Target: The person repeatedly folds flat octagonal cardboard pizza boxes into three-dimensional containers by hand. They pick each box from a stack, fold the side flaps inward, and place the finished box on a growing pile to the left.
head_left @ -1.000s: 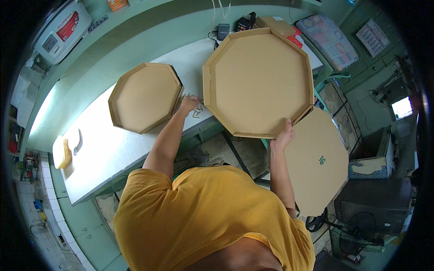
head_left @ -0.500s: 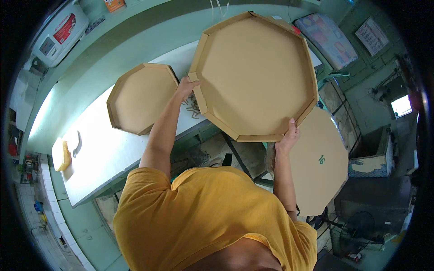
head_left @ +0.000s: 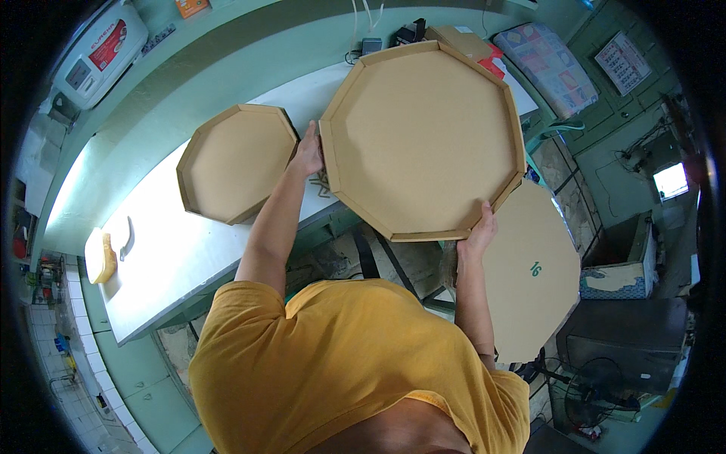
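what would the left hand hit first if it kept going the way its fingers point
The left hand points up the white table, in the gap between the large octagonal cardboard tray and the smaller octagonal cardboard tray. Probably bare tabletop, then the green wall; depth is unclear.

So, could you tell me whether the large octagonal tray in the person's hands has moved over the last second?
Yes. The large octagonal tray has shifted left toward the smaller octagonal tray resting on the white table, narrowing the gap between them.
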Demonstrator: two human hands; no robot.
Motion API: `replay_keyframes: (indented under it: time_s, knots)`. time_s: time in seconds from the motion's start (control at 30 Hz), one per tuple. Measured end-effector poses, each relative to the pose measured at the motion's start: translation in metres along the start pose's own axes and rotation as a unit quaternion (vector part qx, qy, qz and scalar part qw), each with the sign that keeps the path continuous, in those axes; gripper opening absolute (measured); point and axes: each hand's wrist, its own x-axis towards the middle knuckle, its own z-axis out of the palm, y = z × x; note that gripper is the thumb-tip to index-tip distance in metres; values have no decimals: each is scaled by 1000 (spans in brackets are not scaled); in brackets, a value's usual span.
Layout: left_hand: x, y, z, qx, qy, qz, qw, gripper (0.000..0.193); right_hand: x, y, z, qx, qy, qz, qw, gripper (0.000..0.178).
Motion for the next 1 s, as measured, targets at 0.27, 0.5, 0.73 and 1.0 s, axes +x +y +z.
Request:
replay_keyframes:
  time_s: [0.27,0.5,0.73,1.0]
  knots:
    - [40,-31,-48,345,112,73,929,35,2,7,3,-26,-10,-56,998,27]
    - [32,-30,-29,176,91,74,977,72,2,0,11,-34,-75,-80,993,23]
    - [-4,-35,-43,216,244,86,941,72,-8,2,48,-40,-167,-92,981,18]
    - [-34,-21,-96,191,246,186,932,54,-13,3,79,-66,-339,-143,928,60]
